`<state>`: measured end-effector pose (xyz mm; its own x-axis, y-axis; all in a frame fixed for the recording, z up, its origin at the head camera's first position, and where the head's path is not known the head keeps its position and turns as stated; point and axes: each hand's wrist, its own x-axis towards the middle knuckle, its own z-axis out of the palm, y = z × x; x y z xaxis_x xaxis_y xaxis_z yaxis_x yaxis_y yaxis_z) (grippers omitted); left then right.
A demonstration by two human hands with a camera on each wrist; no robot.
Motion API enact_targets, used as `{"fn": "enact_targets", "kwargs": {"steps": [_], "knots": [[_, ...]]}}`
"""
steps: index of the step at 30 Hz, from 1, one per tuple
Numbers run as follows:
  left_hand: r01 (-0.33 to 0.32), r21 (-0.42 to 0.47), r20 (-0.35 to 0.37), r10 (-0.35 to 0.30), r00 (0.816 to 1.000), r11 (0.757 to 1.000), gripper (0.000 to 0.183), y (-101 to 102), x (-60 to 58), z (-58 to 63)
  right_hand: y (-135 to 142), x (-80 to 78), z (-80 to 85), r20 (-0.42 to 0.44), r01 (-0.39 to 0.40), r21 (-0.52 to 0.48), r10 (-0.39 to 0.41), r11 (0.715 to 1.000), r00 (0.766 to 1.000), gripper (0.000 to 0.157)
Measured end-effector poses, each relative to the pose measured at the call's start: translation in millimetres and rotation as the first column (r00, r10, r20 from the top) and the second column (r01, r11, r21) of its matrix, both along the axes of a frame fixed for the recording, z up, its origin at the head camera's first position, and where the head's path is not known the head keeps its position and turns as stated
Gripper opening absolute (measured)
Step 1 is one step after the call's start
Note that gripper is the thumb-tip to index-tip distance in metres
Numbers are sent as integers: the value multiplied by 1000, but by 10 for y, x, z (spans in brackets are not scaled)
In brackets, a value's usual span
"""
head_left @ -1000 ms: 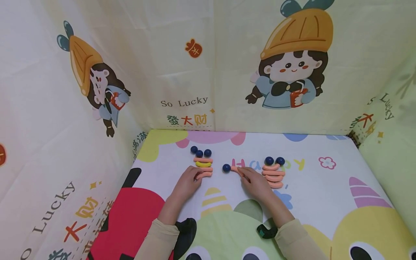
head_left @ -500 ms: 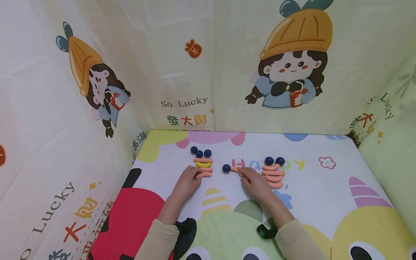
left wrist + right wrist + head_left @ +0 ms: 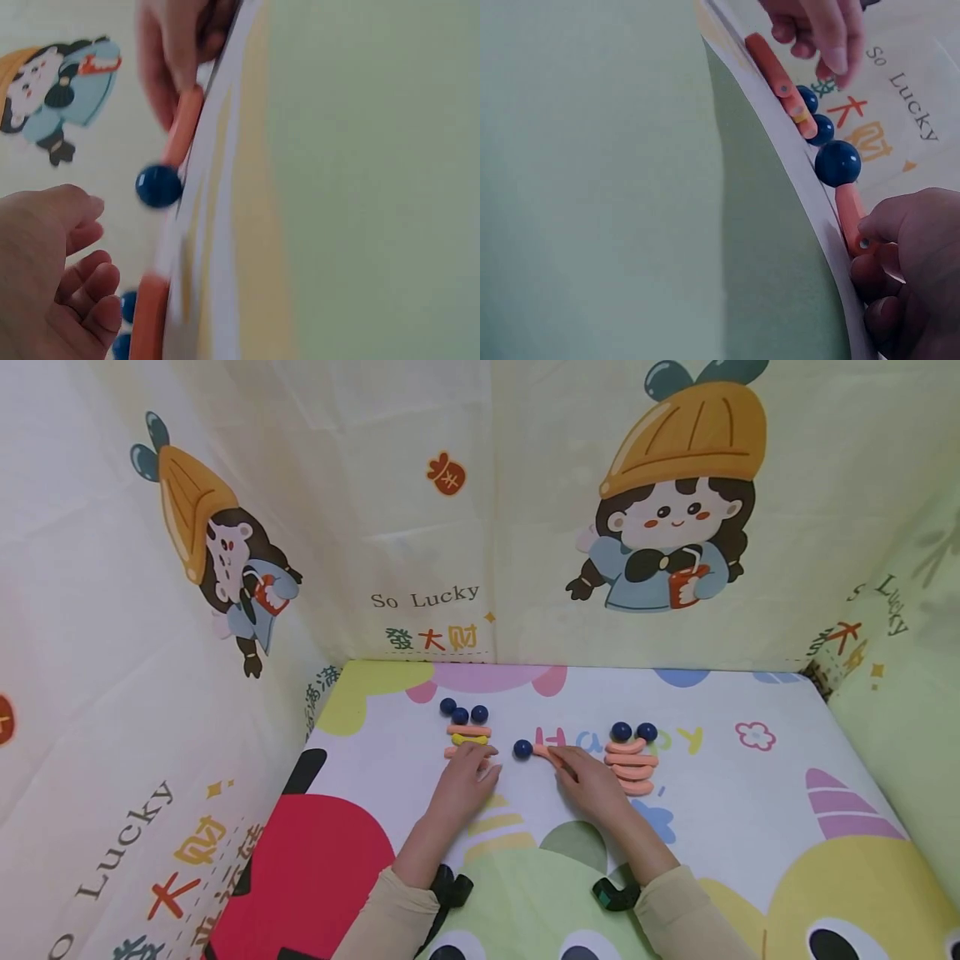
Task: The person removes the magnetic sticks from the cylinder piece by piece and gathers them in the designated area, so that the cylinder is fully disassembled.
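My right hand (image 3: 592, 783) pinches a salmon-orange magnetic stick (image 3: 540, 749) between thumb and fingers near the middle of the table. A dark blue ball (image 3: 522, 749) sits at that stick's far end, seen large in the right wrist view. Over the near end of the left pile is my left hand (image 3: 463, 783), fingers loosely spread and holding nothing; in the left wrist view its palm (image 3: 34, 262) is bare. Beneath it lie orange sticks (image 3: 469, 730) and a curved yellow stick (image 3: 469, 740), partly hidden by the hand. Three blue balls (image 3: 460, 716) rest just beyond them.
Right of my right hand, several curved and straight orange sticks (image 3: 632, 760) lie stacked in a row, with two blue balls (image 3: 621, 732) behind. A cartoon-printed cloth (image 3: 750, 802) covers the table. Printed curtains (image 3: 525, 527) rise at its back and sides.
My left hand has let go of the nearest orange stick in the left pile and shifted right, now covering the pile's near end. My right hand, stick and ball stay put.
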<state>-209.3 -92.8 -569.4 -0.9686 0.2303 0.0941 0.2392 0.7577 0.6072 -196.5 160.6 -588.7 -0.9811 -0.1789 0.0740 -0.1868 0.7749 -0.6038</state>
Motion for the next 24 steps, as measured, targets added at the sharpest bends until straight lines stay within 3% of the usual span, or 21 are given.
{"fn": "enact_targets", "kwargs": {"steps": [4,9,14,24], "knots": [[36,35,16,-36,999,999,40,241,46,-43,-12,-5,18,1,14,1,-14,1000,1000,39],[33,75,40,-36,999,997,51,464,14,-85,-6,-7,25,-5,23,8,-22,1000,1000,39],[-2,91,37,-2,999,996,54,553,-51,-116,-2,-5,24,-10,20,2,-20,1000,1000,41],[-55,95,-5,56,998,994,43,631,-133,-198,-13,-19,10,-62,36,38,-34,999,997,39]]}}
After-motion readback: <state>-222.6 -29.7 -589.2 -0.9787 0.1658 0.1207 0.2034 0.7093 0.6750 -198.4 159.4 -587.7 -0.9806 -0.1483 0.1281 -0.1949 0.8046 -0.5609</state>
